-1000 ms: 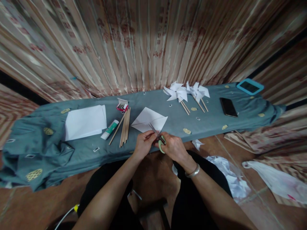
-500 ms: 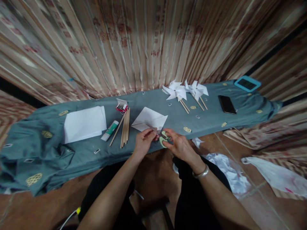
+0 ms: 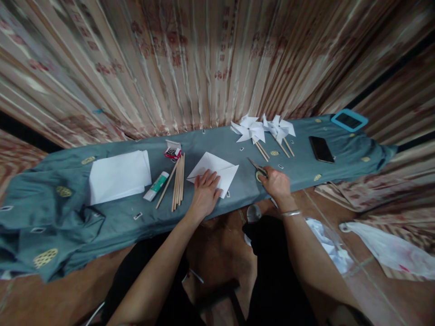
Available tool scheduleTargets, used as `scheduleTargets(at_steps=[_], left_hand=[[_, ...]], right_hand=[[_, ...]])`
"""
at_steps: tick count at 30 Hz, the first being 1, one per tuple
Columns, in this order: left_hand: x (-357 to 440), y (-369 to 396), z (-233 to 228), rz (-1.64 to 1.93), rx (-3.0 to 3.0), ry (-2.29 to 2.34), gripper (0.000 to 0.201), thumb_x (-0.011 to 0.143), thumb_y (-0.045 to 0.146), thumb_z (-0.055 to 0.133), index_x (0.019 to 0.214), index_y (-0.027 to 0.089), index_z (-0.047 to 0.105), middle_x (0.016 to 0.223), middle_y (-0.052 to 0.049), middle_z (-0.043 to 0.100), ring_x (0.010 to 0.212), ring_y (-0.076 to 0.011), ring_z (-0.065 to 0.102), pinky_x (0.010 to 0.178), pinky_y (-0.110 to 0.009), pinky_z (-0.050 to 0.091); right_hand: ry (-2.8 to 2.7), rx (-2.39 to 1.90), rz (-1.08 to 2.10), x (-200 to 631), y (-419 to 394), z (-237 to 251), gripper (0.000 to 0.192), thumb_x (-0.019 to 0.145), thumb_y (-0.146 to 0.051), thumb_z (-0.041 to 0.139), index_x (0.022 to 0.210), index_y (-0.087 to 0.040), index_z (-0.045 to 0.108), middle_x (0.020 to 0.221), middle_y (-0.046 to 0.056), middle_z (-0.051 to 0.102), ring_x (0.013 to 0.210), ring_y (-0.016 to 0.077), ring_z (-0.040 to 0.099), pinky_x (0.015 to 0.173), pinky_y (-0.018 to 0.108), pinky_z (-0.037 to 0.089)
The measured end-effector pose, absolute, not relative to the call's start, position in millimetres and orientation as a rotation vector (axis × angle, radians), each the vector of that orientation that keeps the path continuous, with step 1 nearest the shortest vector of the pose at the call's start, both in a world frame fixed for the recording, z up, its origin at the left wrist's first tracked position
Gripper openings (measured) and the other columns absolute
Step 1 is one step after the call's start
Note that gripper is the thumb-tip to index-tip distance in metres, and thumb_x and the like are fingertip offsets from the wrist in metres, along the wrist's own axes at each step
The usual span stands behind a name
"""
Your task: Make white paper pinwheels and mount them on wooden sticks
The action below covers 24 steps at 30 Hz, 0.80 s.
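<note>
A square of white paper (image 3: 224, 174) with slits cut in from its corners lies on the cloth-covered table. My left hand (image 3: 205, 192) rests flat on its lower left part, fingers spread. To the right of the paper, my right hand (image 3: 277, 182) grips a pair of scissors (image 3: 260, 170) by the green handles, low over the cloth, blades pointing up and left. Left of the paper lie several wooden sticks (image 3: 178, 181), a glue stick (image 3: 156, 186) and a small red-and-white box (image 3: 173, 150) standing open with small dark metal pieces inside.
A stack of white paper (image 3: 118, 176) lies on the left of the table's green cloth (image 3: 118, 224). Paper pinwheels (image 3: 249, 129) on sticks lie at the back right, near a black phone (image 3: 321, 149) and a blue-framed device (image 3: 350, 120). Paper scraps (image 3: 329, 246) are on the floor.
The scissors have moved away from the paper to the right in my right hand. My left hand has gone from pinching the paper's near edge to lying flat on it.
</note>
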<state>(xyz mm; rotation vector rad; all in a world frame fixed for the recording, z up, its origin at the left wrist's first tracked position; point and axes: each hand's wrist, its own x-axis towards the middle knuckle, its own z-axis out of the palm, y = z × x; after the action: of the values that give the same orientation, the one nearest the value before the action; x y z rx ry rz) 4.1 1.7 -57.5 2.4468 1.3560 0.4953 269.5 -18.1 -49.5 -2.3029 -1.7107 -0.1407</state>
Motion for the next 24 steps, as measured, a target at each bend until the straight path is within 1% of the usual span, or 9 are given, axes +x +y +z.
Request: scheduleTargets(at_steps=[3,7,9,11,15,19,24], left_hand=[[6.4,1.8,-59.6,0.445,2.483,1.364,0.043,0.096,0.029,0.046,0.135,0.016,0.055,0.148,-0.009,0.05,0.145,-0.0283,0.032,0.119,-0.056,0.022],[7.8,1.6,-59.7,0.411,2.516,1.367,0.043,0.097,0.031,0.044,0.137,0.018,0.052,0.15,-0.007,0.048,0.146,-0.0275,0.03,0.12,-0.057,0.019],[8.6,1.4,-58.6,0.399,2.53,1.364,0.044,0.097,0.031,0.043,0.138,0.018,0.051,0.15,-0.007,0.047,0.147,-0.0276,0.029,0.119,-0.059,0.018],[9.4,1.4,-57.4,0.395,2.551,1.351,0.044,0.097,0.031,0.043,0.138,0.018,0.051,0.15,-0.007,0.047,0.147,-0.0279,0.029,0.119,-0.062,0.016],[10.5,2.1,-57.6,0.407,2.576,1.335,0.044,0.097,0.033,0.042,0.137,0.018,0.052,0.148,-0.009,0.05,0.146,-0.029,0.031,0.118,-0.065,0.014],[10.6,2.7,-61.1,0.418,2.576,1.322,0.043,0.097,0.034,0.042,0.136,0.018,0.053,0.148,-0.01,0.05,0.145,-0.0295,0.033,0.118,-0.065,0.015],[10.4,2.0,-62.7,0.453,2.562,1.319,0.042,0.097,0.036,0.045,0.135,0.019,0.054,0.147,-0.009,0.051,0.142,-0.0301,0.036,0.118,-0.063,0.018]], right_hand=[[-1.679,-2.262,-0.118,270.3,-16.1,-51.6,0.018,0.086,-0.028,0.06,0.096,-0.017,0.071,0.082,0.016,0.071,0.084,0.0302,0.067,0.078,0.043,0.052],[-1.699,-2.096,-0.141,252.4,-6.8,-45.4,0.024,0.088,-0.021,0.052,0.103,-0.014,0.069,0.109,0.02,0.07,0.102,0.0328,0.065,0.094,0.047,0.048],[-1.735,-1.931,-0.07,233.0,1.8,-43.0,0.023,0.088,-0.018,0.051,0.101,-0.015,0.069,0.113,0.017,0.07,0.109,0.0301,0.063,0.1,0.043,0.046],[-1.795,-1.788,0.004,211.0,11.4,-43.5,0.019,0.089,-0.019,0.052,0.094,-0.015,0.07,0.116,0.017,0.07,0.115,0.0279,0.061,0.105,0.041,0.044],[-1.873,-1.709,0.09,178.9,26.6,-50.9,0.017,0.088,-0.018,0.054,0.091,-0.015,0.07,0.123,0.016,0.067,0.116,0.0265,0.06,0.106,0.041,0.042],[-1.903,-1.733,0.157,170.9,34.0,-56.9,0.011,0.084,-0.019,0.06,0.087,-0.016,0.07,0.127,0.017,0.065,0.118,0.0285,0.058,0.105,0.043,0.042],[-1.888,-1.766,0.188,170.9,39.7,-59.1,0.012,0.084,-0.02,0.059,0.085,-0.016,0.07,0.124,0.018,0.066,0.121,0.029,0.057,0.106,0.043,0.041]])
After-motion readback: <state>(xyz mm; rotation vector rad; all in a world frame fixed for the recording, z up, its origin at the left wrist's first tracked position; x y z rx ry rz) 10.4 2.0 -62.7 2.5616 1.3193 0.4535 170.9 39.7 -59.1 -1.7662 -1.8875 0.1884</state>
